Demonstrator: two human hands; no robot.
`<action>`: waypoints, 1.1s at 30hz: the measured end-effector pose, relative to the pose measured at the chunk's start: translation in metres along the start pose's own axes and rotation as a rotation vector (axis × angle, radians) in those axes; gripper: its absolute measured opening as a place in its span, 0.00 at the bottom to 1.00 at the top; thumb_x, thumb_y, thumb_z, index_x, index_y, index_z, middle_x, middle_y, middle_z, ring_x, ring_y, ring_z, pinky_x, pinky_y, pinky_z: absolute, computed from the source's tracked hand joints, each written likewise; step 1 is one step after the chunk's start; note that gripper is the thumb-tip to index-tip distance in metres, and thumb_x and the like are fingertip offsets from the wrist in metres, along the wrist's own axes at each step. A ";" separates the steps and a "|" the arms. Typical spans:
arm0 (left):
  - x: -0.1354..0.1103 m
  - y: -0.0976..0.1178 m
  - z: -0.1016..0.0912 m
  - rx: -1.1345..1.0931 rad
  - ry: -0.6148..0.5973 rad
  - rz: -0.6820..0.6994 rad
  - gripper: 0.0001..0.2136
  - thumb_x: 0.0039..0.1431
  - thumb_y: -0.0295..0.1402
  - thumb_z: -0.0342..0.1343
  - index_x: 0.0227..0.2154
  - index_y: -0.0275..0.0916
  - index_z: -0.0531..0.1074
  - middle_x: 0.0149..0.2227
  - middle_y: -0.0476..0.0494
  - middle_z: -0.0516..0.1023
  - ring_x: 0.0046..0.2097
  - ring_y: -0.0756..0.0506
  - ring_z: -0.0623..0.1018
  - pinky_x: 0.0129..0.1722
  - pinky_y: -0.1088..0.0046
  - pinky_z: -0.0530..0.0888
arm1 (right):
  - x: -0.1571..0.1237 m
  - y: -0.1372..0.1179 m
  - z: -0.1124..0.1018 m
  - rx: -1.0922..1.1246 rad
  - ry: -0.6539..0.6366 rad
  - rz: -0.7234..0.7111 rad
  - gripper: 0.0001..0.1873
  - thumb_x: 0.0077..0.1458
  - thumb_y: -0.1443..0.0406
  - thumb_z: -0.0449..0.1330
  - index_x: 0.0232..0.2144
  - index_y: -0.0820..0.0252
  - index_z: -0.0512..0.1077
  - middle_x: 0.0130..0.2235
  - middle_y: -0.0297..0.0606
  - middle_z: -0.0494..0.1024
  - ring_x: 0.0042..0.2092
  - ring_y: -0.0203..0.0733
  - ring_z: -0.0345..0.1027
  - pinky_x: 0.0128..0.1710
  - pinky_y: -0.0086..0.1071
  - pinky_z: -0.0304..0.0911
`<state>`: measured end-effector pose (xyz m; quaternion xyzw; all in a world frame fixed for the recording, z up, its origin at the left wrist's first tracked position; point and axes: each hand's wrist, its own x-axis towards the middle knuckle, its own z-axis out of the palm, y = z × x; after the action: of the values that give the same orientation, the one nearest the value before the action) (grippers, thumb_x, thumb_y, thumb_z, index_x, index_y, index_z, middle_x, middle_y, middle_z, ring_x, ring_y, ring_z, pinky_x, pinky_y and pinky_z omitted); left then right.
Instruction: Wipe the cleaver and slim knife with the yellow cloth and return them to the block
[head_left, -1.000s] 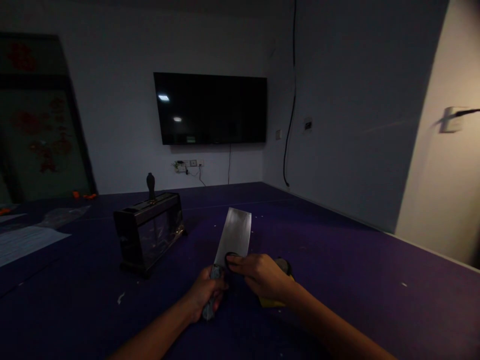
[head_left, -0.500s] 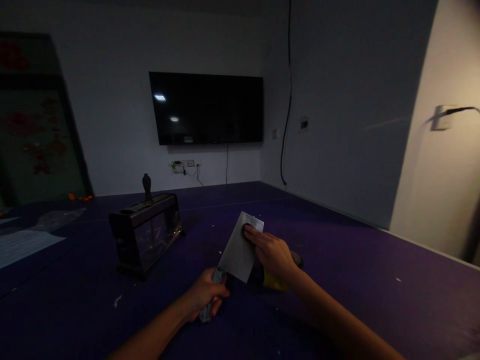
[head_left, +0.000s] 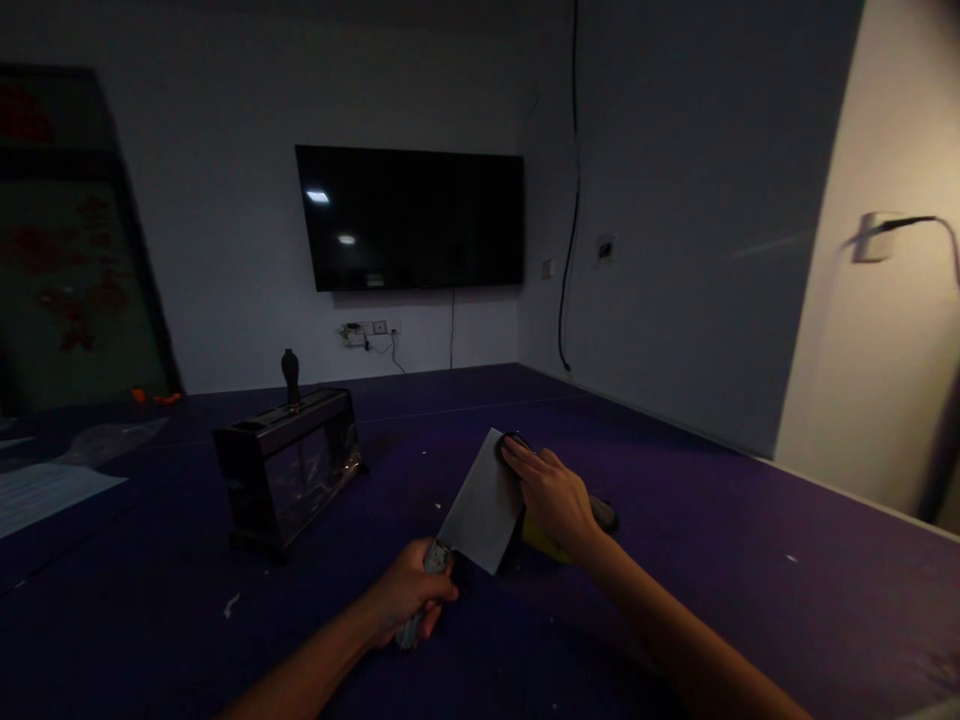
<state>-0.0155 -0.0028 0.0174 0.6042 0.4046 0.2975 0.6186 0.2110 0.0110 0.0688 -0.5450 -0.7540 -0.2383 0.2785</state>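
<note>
Two hands share one cleaver [head_left: 484, 505] above the purple surface [head_left: 712, 560] — the left hand [head_left: 409, 595] clenches the handle to steady it, the right hand [head_left: 551, 490] lays its fingers [head_left: 525, 458] together, pressing a dark pad [head_left: 510, 443] flat against the blade's far corner.

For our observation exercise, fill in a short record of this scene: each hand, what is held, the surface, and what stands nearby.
left hand: closed around the cleaver's handle
right hand: presses a small dark pad against the far end of the blade
cleaver: broad flat blade, tilted up and away from the person
surface: dark purple covering
nearby: dark glass-fronted box to the left; wall television behind
lighting: dim
</note>
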 end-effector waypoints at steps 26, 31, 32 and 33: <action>0.004 -0.002 0.004 -0.136 0.141 0.064 0.09 0.35 0.30 0.53 0.22 0.39 0.59 0.11 0.62 0.56 0.10 0.57 0.56 0.08 0.83 0.54 | -0.016 -0.054 0.000 0.291 -0.276 -0.527 0.22 0.52 0.73 0.46 0.48 0.58 0.66 0.52 0.37 0.68 0.42 0.40 0.67 0.42 0.34 0.62; 0.004 -0.001 0.004 -0.126 0.131 0.051 0.09 0.35 0.30 0.53 0.23 0.39 0.58 0.11 0.62 0.57 0.10 0.56 0.57 0.09 0.83 0.54 | -0.015 -0.052 0.001 0.307 -0.268 -0.527 0.22 0.51 0.73 0.45 0.47 0.58 0.67 0.52 0.37 0.68 0.44 0.40 0.66 0.43 0.33 0.62; 0.004 -0.001 0.003 -0.123 0.123 0.049 0.09 0.36 0.29 0.53 0.23 0.39 0.58 0.11 0.62 0.57 0.10 0.56 0.57 0.09 0.83 0.54 | -0.015 -0.052 0.002 0.305 -0.269 -0.522 0.22 0.51 0.73 0.46 0.47 0.57 0.67 0.52 0.36 0.68 0.43 0.40 0.66 0.42 0.33 0.62; 0.004 -0.001 0.003 -0.119 0.118 0.046 0.09 0.36 0.29 0.53 0.23 0.40 0.58 0.11 0.62 0.57 0.10 0.56 0.57 0.09 0.83 0.54 | -0.015 -0.051 0.002 0.302 -0.268 -0.515 0.23 0.51 0.73 0.46 0.48 0.57 0.67 0.52 0.36 0.68 0.43 0.40 0.66 0.42 0.33 0.62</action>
<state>-0.0111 -0.0015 0.0154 0.5569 0.4081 0.3701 0.6216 0.1661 -0.0126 0.0543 -0.3154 -0.9239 -0.1127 0.1851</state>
